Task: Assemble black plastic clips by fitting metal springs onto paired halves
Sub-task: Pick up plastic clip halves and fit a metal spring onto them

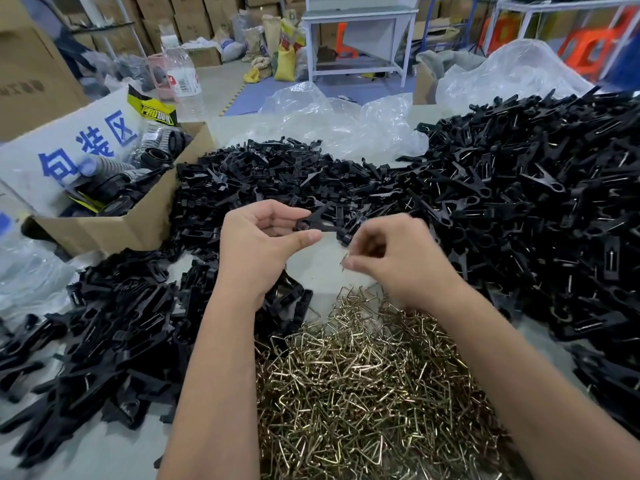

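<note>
Head view, places given off the spring pile:

Spring pile: big heap of brassy bent-wire springs, bottom middle of the table, sitting between the two forearms.

Left hand: up just past the pile's far-left edge, thumb and fingers pinching a pair of black clip halves. Halves held crossed in a V, lifted off the table.

Right hand: just past the pile's far-right edge, fingertips nipping one spring. A bit motion-blurred, so exact finger placement can't tell. Spring close under the clip halves, not touching them as far as can be seen.

Loose halves: black heap left of the pile, another stretch beyond the hands.

Done clips: huge black mound right of the pile and beyond, metal glinting on many of them.

Box: cardboard, far left beyond the pile, stuffed with black parts, white sign with blue characters leaning on it.

Plastic bag: clear, crumpled, way beyond the pile at the table's far edge.

Bottle: clear plastic, behind the box.
</note>
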A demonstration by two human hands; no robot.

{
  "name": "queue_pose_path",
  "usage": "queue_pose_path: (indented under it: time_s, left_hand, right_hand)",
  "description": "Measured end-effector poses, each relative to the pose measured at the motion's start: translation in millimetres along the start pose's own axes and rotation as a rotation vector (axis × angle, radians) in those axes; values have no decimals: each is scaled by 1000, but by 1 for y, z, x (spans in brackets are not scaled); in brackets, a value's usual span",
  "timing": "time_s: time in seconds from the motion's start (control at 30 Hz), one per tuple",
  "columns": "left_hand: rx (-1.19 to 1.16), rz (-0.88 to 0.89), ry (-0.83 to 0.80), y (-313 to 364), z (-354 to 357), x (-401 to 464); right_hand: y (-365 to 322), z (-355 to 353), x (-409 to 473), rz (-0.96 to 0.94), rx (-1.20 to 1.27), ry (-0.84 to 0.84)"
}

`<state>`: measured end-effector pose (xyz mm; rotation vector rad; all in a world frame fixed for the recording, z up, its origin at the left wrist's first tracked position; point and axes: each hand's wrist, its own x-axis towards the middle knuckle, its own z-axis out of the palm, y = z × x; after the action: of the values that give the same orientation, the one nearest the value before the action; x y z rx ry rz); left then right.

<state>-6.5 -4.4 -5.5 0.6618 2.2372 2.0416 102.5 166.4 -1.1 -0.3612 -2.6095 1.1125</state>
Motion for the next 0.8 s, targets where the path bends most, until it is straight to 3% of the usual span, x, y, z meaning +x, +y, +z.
queue_pose_path:
  time_s: [0.1,0.23,0.43,0.6,0.8]
  left_hand:
    - [-26,-6,-93,2,3,-1]
    - [-68,20,-135,2,7,-2]
    - [-32,15,-117,0,5,-1]
    - [-39,0,-168,3,10,-2]
    - [-69,16,-181,5,16,-4]
  right_hand:
    - [7,-8,4,93,373,169]
    - [8,-4,6,146,696,185]
    - [8,1,7,220,735,429]
    - [1,2,6,202,769,247]
    - [0,3,6,266,786,273]
